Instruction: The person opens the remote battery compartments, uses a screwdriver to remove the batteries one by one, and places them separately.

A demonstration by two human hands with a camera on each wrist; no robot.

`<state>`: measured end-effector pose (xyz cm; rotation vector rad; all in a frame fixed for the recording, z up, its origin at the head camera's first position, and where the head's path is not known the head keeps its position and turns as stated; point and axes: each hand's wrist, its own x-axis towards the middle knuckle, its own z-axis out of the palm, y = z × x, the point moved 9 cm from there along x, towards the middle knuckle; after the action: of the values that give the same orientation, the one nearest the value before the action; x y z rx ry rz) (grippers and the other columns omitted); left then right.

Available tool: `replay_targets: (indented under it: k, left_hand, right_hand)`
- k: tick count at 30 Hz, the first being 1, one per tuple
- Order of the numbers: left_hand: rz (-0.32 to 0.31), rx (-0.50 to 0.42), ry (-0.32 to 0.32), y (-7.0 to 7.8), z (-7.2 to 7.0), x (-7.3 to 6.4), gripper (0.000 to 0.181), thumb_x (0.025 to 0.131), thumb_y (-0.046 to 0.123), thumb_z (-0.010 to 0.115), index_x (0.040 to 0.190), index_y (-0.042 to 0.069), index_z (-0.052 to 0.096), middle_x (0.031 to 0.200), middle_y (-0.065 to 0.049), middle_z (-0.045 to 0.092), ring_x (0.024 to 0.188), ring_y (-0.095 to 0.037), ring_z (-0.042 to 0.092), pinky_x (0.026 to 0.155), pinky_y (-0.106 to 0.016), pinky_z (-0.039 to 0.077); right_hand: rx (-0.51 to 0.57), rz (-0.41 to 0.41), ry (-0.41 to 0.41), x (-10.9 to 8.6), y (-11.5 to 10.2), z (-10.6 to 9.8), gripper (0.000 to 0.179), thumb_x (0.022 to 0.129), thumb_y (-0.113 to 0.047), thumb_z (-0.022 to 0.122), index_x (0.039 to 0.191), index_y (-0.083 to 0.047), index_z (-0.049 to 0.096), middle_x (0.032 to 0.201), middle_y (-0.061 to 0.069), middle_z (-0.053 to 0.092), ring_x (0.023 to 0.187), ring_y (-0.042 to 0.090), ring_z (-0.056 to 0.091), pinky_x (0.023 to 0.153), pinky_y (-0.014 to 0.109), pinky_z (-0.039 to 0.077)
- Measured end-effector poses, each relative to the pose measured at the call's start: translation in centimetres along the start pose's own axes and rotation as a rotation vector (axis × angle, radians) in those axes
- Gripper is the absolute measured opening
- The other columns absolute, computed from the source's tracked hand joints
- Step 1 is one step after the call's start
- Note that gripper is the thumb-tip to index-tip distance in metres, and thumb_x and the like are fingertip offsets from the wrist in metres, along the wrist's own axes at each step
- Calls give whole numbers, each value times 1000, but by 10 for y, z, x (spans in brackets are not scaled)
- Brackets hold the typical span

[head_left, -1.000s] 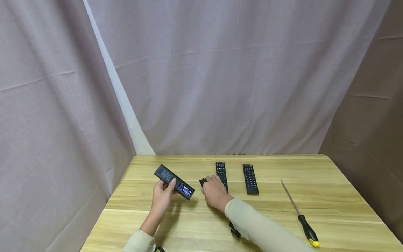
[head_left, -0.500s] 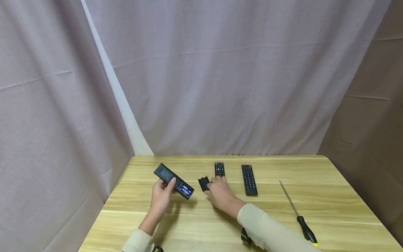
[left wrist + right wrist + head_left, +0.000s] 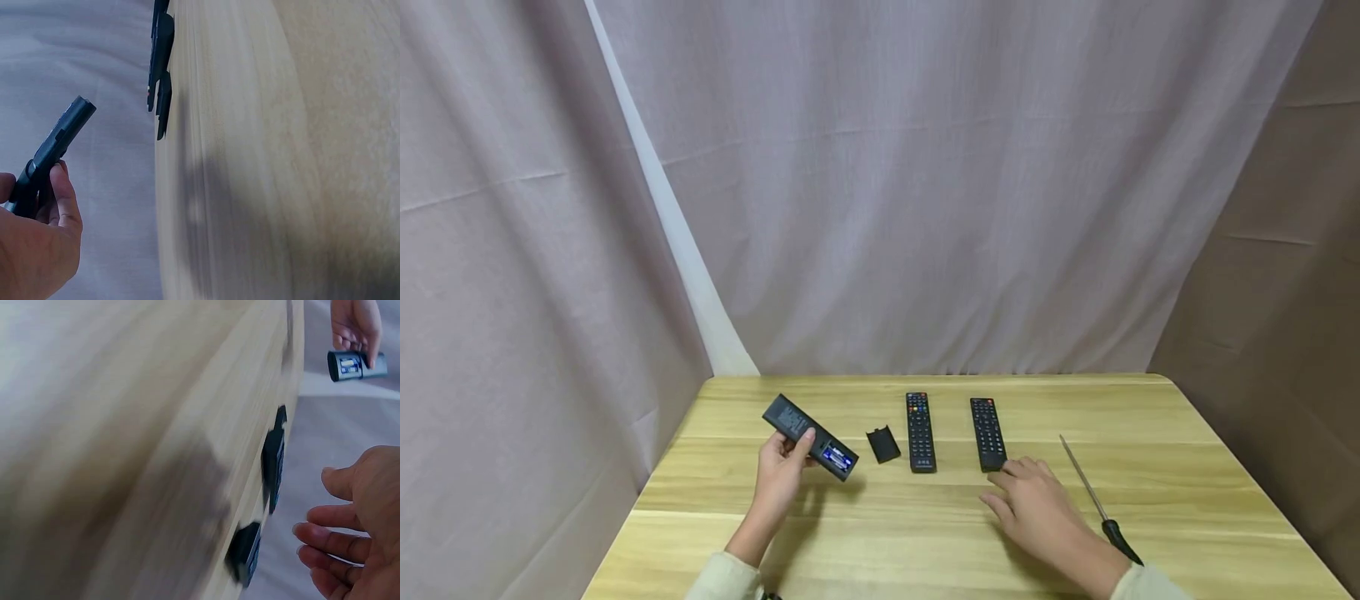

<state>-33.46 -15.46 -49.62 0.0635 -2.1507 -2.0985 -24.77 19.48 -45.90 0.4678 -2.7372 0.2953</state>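
Note:
My left hand (image 3: pixel 780 475) grips a black remote control (image 3: pixel 801 425), back side up, its battery compartment uncovered with blue batteries (image 3: pixel 837 457) inside. The left wrist view shows this remote edge-on, pinched between thumb and fingers and raised off the table. A small black battery cover (image 3: pixel 883 445) lies on the table to its right. My right hand (image 3: pixel 1037 508) is over the table near the lower end of the rightmost remote (image 3: pixel 988 433). Its fingers are loosely spread and hold nothing, as the right wrist view (image 3: pixel 356 531) also shows.
Another remote (image 3: pixel 921 433) lies face up between the battery cover and the rightmost remote. A screwdriver (image 3: pixel 1093 492) with a black handle lies at the right, partly behind the right forearm. Grey curtains (image 3: pixel 925 208) hang behind the wooden table (image 3: pixel 865 542).
My right hand has let go of the battery cover, leaving it on the table, and has moved right past the middle remote. The left hand keeps holding its remote almost still.

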Motion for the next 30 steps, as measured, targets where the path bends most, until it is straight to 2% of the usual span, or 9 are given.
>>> replay_targets:
  k: [5,10,14,18,21,23,26,28,30]
  left_hand:
    - [2,6,-5,-1,0,-2,35,109,18,63,130,-10,59,115,-23,75,83,-8,73,80,-33,68]
    - [-8,0,9,-2,-2,-1,32,108,16,63,129,-9,60,111,-21,76,82,-8,73,80,-32,67]
    - [-3,-9,11,-3,-2,0,31,108,14,63,128,-10,60,110,-22,76,81,-7,73,78,-30,67]
    - [-6,-16,5,-4,-1,0,31,108,14,63,128,-10,60,109,-21,76,80,-7,73,78,-31,67]
    - [-7,-24,8,-5,-1,0,31,108,14,64,128,-10,60,107,-18,76,80,-7,72,78,-30,67]
    - [-6,-29,13,-5,-3,0,31,108,14,64,127,-10,60,106,-17,77,79,-7,72,77,-28,66]
    - [-8,-30,21,-6,-5,-1,31,108,14,63,127,-10,60,104,-15,77,79,-7,72,76,-27,66]
    - [-10,-29,20,-6,-6,-1,30,108,14,63,127,-10,60,104,-15,77,79,-7,72,76,-27,66]
    - [-12,-27,16,-7,-6,-2,31,108,14,63,127,-10,60,105,-15,77,80,-7,72,76,-28,67]
  right_hand:
    - [-20,35,36,-24,18,-9,20,89,-28,87,96,-10,81,89,-3,72,91,17,67,87,42,62]
    - [-52,93,48,-39,37,-14,24,87,-30,90,77,-17,72,76,-10,55,74,7,50,63,29,50]
    - [-45,175,11,-49,59,-12,27,87,-30,89,78,-16,68,77,-6,53,70,8,48,57,28,45]
    - [-11,303,-74,-62,87,-8,32,91,-31,85,97,-3,70,90,7,59,77,18,55,57,36,49]
    - [-6,385,-148,-73,110,-4,53,94,-35,81,117,11,65,102,20,58,84,28,59,60,43,54]
    - [-12,429,-211,-80,124,0,68,96,-40,78,124,19,59,108,29,58,92,39,62,68,52,58]
    - [-10,492,-344,-93,141,11,82,98,-51,72,127,24,54,110,35,60,100,49,63,77,59,59]
    - [3,522,-416,-101,149,18,85,99,-56,69,124,24,54,105,33,62,96,47,66,76,58,59]
    - [26,538,-455,-107,154,23,81,100,-59,66,116,20,56,95,24,63,84,38,67,68,51,57]
